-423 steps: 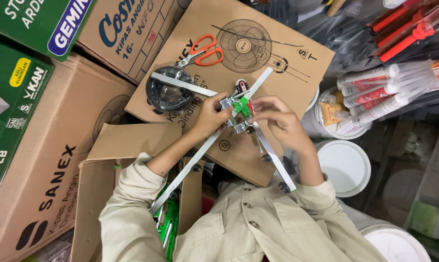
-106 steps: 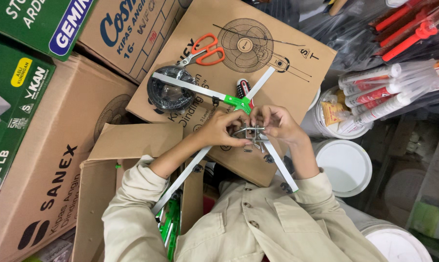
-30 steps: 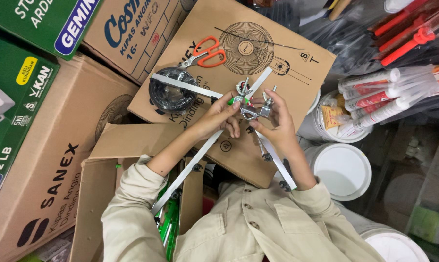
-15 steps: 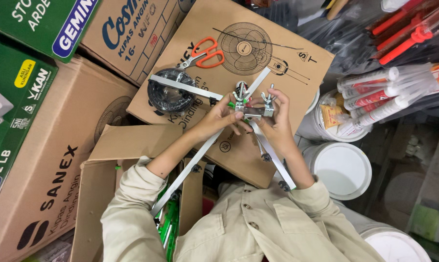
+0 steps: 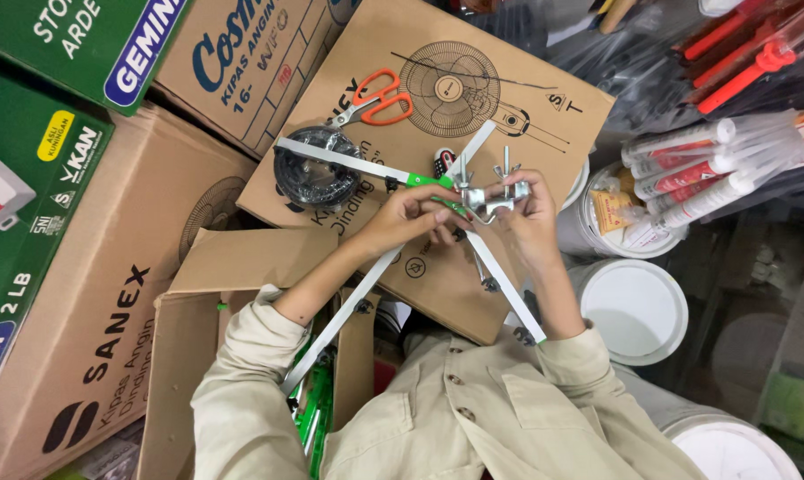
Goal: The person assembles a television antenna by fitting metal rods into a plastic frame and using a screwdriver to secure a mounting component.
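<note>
Cardboard fan boxes (image 5: 544,98) underneath; orange-handled scissors (image 5: 380,98) beside. Both hands, left (image 5: 411,222) and right (image 5: 531,222), grip silver metal clamp bracket (image 5: 491,200), raised since earlier.

- Bare cardboard on the fan carton (image 5: 544,93) lies open beyond both hands, right of the orange scissors (image 5: 380,96).
- The black cable coil (image 5: 316,176) and crossed white metal strips (image 5: 331,160) block the left hand (image 5: 411,218) leftwards.
- White buckets (image 5: 633,307) and sealant tubes (image 5: 695,169) crowd the right hand (image 5: 526,218); gaps there seem narrow.
</note>
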